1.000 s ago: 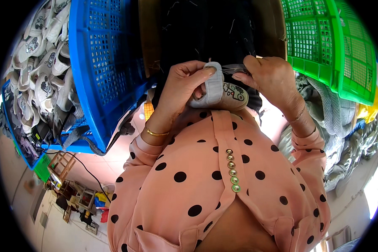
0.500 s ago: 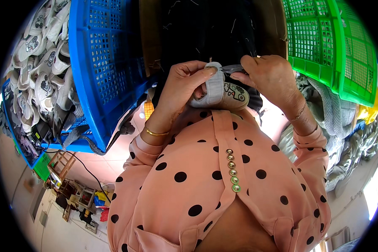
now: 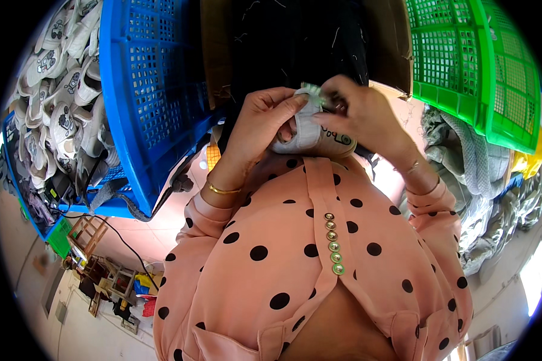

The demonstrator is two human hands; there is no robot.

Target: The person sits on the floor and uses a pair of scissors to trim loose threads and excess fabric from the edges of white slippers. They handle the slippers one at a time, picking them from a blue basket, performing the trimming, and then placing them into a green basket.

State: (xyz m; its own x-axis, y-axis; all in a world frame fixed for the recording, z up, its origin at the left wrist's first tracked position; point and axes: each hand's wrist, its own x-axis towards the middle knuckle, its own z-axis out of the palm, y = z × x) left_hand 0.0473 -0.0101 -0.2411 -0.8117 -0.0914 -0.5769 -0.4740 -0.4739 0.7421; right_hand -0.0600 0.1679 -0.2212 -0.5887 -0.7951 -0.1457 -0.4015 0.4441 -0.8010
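The shoe [image 3: 328, 146] sits at one o'clock in our view. Our left hand [image 3: 264, 117] pinches its pale band [image 3: 307, 128], thumb outside, fingers within; our right hand [image 3: 358, 114], at its two o'clock, is curled but blurred, so we cannot tell whether it grips anything. We judge the shoe light, soft and hardly fragile, best held by the band.

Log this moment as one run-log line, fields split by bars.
left hand: grips pale shoe | right hand: at shoe, blurred, grip unclear | left side: blue crate | right side: green crate
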